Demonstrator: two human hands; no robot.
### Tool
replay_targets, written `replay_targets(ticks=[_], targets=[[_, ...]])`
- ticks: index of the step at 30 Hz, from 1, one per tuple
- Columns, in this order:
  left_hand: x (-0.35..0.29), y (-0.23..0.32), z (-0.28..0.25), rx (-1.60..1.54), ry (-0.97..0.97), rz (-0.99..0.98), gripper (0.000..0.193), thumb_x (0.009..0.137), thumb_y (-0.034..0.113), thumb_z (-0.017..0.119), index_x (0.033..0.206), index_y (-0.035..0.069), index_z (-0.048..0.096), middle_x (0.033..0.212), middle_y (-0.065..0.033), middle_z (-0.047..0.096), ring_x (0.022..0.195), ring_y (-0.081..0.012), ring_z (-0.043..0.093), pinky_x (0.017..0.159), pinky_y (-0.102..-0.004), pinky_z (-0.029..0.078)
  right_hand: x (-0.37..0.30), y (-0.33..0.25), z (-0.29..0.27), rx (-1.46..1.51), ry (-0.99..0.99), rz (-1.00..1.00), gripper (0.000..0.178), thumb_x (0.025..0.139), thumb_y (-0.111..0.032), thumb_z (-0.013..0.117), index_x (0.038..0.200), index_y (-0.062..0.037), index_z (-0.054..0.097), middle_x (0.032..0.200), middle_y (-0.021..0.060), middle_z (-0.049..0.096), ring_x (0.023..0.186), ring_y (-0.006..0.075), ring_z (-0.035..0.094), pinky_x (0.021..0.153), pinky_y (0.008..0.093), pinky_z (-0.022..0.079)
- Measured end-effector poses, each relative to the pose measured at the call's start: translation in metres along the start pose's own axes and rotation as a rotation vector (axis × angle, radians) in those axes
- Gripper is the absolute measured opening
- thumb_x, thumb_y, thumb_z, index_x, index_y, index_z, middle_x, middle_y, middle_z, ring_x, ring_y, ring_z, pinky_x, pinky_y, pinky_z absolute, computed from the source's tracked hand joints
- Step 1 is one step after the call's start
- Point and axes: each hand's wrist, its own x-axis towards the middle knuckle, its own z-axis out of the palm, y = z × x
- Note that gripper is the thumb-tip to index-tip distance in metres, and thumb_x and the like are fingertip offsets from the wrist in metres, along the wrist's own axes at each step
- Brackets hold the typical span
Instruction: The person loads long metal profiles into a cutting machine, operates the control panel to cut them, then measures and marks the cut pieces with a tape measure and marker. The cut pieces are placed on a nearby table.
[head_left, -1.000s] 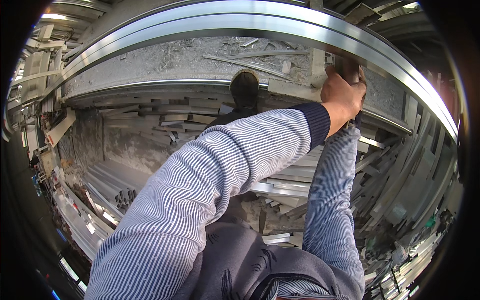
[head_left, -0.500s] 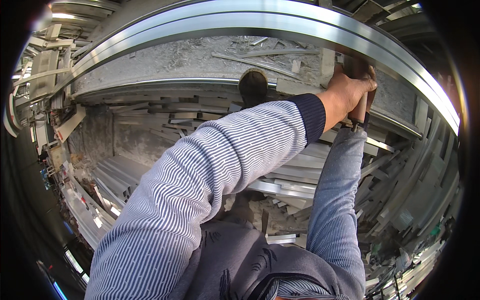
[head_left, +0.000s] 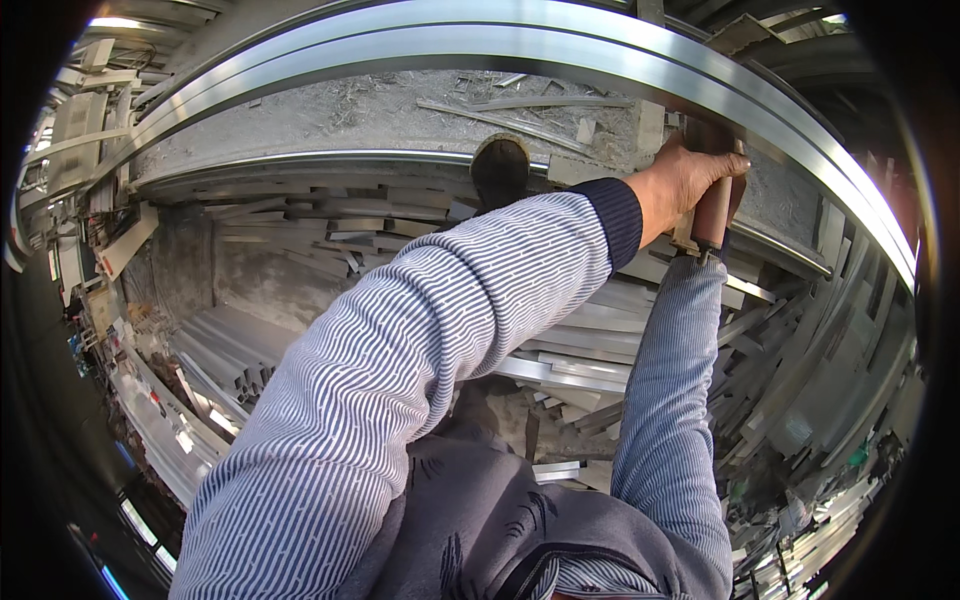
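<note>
A long, shiny metal profile (head_left: 470,42) crosses the far side of the view, its straight length bent by the lens. Just under it at the right, my left hand (head_left: 690,180) is closed, its fingers round a reddish-brown cylindrical tool part (head_left: 711,218). The tool's upper end (head_left: 707,133) is dark and runs up against the profile's near edge; I cannot tell if they touch. My right forearm (head_left: 675,360) reaches up to the same spot. Behind the tool and my left hand, my right hand is mostly hidden, so its fingers cannot be made out.
Below the profile lies a dusty grey bench top (head_left: 330,115) with thin metal offcuts (head_left: 510,125). A dark round-ended object (head_left: 500,170) stands at the bench's near edge. Stacked metal bars (head_left: 380,215) lie beneath, and many long profiles (head_left: 820,360) lean at the right.
The whole view has shifted slightly left. My left hand stays on the tool, and both arms keep nearly the same pose.
</note>
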Motion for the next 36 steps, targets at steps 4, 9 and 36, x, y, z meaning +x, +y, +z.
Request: replay_targets(ticks=[4,9,36], targets=[[-0.011,0.005,-0.005,0.090,-0.009,0.002,0.067,0.079,0.019,0.089,0.131,-0.003,0.052,0.120,-0.0170,0.067,0.110,-0.0277,0.066,0.094,-0.0374,0.056,0.003,0.012,0.006,0.079,0.009,-0.031,0.030,0.106,-0.032,0.049,0.103,-0.0084,0.068,0.094,0.0077,0.070,0.086,0.0167,0.066,0.087,0.0359,0.053],[-0.013,0.002,-0.026,0.431,-0.103,0.069,0.105,0.081,0.080,0.065,0.145,-0.001,0.045,0.136,-0.0191,0.058,0.128,-0.0300,0.055,0.107,-0.0451,0.046,0.038,0.003,-0.023,0.187,-0.210,0.151,0.043,0.107,-0.034,0.051,0.066,-0.0210,0.047,0.063,-0.0017,0.047,0.064,0.0126,0.051,0.066,0.0292,0.046],[0.021,0.018,-0.075,1.694,-0.106,0.645,0.017,0.079,-0.004,0.059,0.094,-0.006,0.067,0.088,-0.0317,0.068,0.090,-0.0510,0.065,0.077,-0.0492,0.053,0.035,-0.001,-0.001,0.383,0.039,0.224,0.023,0.098,-0.010,0.063,0.121,-0.0133,0.060,0.063,-0.0054,0.040,0.055,0.0119,0.039,0.052,0.0289,0.035]])
